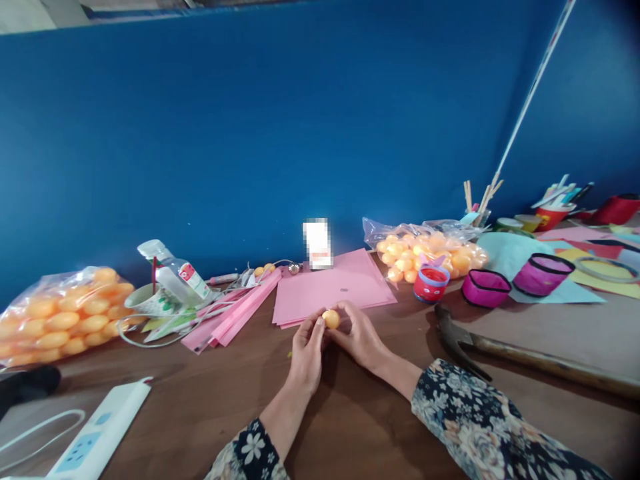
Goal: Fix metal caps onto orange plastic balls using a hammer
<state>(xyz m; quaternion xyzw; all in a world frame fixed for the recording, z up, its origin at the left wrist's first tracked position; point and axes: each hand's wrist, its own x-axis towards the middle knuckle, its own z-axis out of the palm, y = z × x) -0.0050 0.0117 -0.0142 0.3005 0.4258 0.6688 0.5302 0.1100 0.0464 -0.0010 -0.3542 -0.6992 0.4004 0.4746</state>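
Between my two hands is a small orange ping-pong ball (331,319), held above the brown table near the front edge of a stack of pink paper (330,290). My left hand (307,350) grips it from the left, thumb pressed against its side. From the right, my right hand (361,339) curls its fingers round the ball; its thumb lies low by the ball and some fingertips are hidden. A small yellow scrap (290,355) lies on the table beside my left hand.
Clear bags of orange balls stand at left (65,313) and right (425,253). A claw hammer (530,357) lies at right, near fabric rings (486,288) and a red cup (431,283). At left are a power strip (100,430), a tipped bottle (183,277) and pink strips (245,310).
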